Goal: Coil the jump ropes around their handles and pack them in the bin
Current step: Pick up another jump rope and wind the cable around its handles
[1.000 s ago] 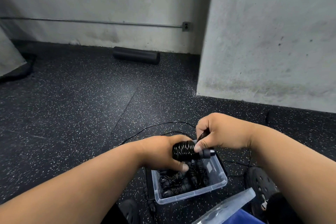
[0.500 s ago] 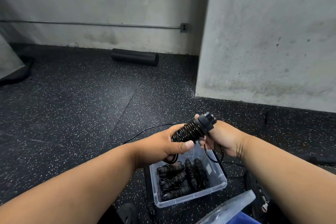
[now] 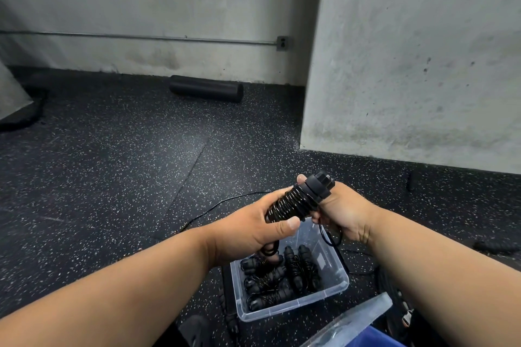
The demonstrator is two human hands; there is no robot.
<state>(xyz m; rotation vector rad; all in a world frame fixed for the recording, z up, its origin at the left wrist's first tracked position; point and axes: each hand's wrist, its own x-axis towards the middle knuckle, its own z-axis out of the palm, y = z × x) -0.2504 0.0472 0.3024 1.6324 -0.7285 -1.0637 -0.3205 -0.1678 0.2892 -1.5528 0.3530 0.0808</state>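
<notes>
Two hands (image 3: 253, 229) (image 3: 342, 213), one coiled rope (image 3: 293, 201) held, about five coiled ropes (image 3: 277, 276) in one bin (image 3: 293, 308), one lid (image 3: 352, 321), one foam roller (image 3: 206, 88)

The black plastic jump-rope handles wound with thin glossy cord (image 3: 290, 203) looked ribbed and faintly shiny. The clear smooth plastic bin (image 3: 324, 294) was see-through; the black speckled rubber floor (image 3: 112, 172) looked matt and grainy. The grey concrete wall (image 3: 417, 65) was rough, stained; the black cylindrical foam roller (image 3: 205, 88) matt.
</notes>
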